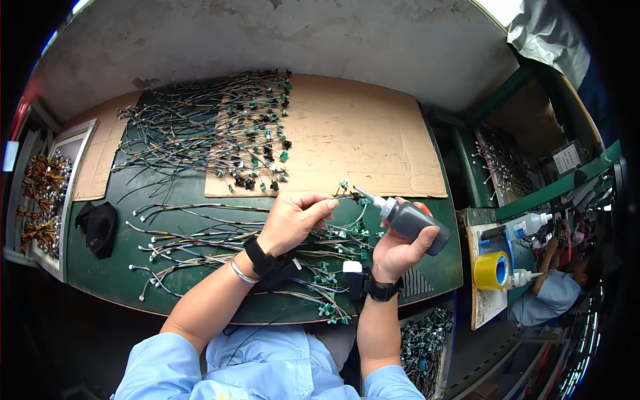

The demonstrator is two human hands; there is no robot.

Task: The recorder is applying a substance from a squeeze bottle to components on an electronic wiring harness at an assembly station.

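My left hand (290, 220) is closed in a pinch on a wire harness, near the small green-and-white connector end (344, 187) that sticks up past its fingertips. Wrapped round a dark squeeze bottle (415, 225) is my right hand (392, 257). The bottle is tilted, and its pale tapered nozzle (371, 198) points up and left, with the dark tip close to the connector end. Whether the tip touches it, I cannot tell. Under both hands lies a row of wire harnesses (193, 237), white plugs at the left and green connectors at the right.
A large pile of harnesses (200, 127) covers the far left of the green table, partly on a cardboard sheet (360, 133). A black cloth (98, 228) lies at left. Yellow tape (492, 271) and a white bottle (530, 225) occupy a right-hand stand. A co-worker (550, 297) sits beyond.
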